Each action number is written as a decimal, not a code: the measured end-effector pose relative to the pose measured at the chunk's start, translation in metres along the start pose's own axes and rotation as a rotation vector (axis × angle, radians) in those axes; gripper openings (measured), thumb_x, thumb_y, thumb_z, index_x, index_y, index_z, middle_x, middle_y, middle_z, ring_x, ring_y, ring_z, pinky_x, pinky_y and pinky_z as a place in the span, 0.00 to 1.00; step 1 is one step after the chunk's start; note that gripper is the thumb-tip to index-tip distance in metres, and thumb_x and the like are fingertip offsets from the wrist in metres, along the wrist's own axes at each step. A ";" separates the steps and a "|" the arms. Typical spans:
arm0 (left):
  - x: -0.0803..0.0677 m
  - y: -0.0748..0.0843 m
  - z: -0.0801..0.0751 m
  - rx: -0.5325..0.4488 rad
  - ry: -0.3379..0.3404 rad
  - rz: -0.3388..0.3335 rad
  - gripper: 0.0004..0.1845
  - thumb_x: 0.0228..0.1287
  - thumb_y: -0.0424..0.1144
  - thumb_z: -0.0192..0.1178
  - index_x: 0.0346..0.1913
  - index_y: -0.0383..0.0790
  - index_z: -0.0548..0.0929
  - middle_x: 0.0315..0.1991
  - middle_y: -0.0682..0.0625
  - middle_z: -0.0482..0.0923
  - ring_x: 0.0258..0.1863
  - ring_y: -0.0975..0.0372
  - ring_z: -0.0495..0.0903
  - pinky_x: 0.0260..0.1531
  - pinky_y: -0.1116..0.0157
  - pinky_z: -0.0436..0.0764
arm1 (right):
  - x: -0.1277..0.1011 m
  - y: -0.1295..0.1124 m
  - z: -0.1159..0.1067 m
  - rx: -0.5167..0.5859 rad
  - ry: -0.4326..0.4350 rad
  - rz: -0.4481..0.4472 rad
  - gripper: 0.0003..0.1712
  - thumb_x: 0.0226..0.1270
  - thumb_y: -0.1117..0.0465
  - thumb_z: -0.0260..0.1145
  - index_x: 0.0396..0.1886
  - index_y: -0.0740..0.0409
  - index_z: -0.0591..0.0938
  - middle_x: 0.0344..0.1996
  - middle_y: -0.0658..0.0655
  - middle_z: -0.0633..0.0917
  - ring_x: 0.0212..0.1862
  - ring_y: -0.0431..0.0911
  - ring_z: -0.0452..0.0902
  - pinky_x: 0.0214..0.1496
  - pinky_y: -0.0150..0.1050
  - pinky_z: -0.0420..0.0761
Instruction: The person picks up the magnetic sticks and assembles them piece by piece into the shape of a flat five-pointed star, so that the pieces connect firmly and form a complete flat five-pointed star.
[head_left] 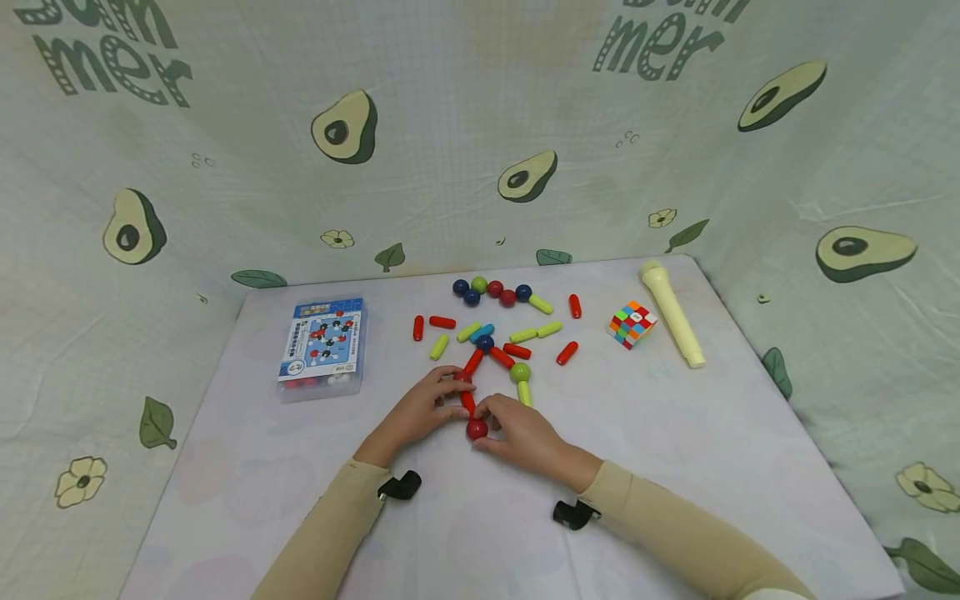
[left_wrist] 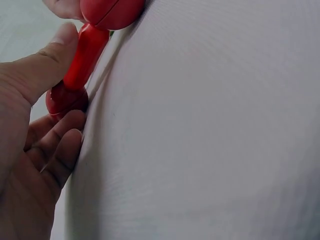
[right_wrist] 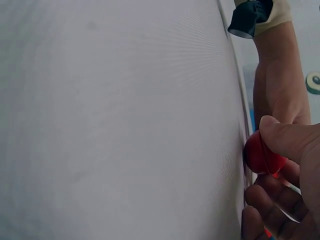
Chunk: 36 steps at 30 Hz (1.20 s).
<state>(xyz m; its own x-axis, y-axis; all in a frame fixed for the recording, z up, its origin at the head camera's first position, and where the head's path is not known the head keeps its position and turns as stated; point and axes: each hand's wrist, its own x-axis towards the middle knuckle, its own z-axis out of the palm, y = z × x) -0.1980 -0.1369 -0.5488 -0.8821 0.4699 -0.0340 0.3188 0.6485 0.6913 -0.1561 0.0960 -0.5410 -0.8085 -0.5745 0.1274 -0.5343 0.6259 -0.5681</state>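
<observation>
Red stick sits mid-table, capped by a red ball pinched in the right hand; the left hand pinches the stick and its far ball, hidden in the head view. Looks like mid-joining; next probably needs steady alignment.

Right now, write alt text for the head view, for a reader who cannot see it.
Two hands meet at mid-table: the left hand pinches a red rod, and the right hand holds a red ball at its end. Beyond lie loose coloured rods and balls, a boxed kit, a puzzle cube and a cream tube.
</observation>
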 end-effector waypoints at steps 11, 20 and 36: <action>-0.002 -0.001 0.003 -0.015 0.037 0.037 0.24 0.69 0.45 0.67 0.67 0.57 0.79 0.68 0.53 0.70 0.56 0.60 0.75 0.57 0.57 0.78 | -0.001 0.000 -0.005 0.038 -0.045 0.038 0.24 0.63 0.49 0.76 0.54 0.50 0.79 0.42 0.44 0.80 0.40 0.39 0.75 0.41 0.30 0.79; 0.005 -0.001 0.008 0.001 0.108 -0.054 0.29 0.70 0.46 0.67 0.71 0.51 0.73 0.46 0.56 0.74 0.42 0.63 0.73 0.42 0.67 0.79 | -0.004 0.006 -0.021 0.079 -0.064 0.089 0.22 0.66 0.52 0.74 0.57 0.49 0.80 0.47 0.46 0.83 0.40 0.38 0.75 0.43 0.32 0.80; 0.014 -0.002 0.009 -0.117 0.191 -0.178 0.18 0.70 0.44 0.66 0.58 0.44 0.77 0.41 0.52 0.76 0.39 0.59 0.75 0.38 0.63 0.77 | 0.016 0.043 -0.054 0.087 0.136 0.136 0.16 0.71 0.59 0.69 0.56 0.52 0.80 0.44 0.48 0.81 0.42 0.41 0.77 0.43 0.36 0.81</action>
<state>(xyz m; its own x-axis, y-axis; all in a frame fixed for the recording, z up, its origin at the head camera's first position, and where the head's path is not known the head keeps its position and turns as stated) -0.2081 -0.1259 -0.5575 -0.9735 0.2264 -0.0336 0.1204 0.6317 0.7658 -0.2050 0.1427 -0.5197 -0.9008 -0.4076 0.1498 -0.3993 0.6416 -0.6549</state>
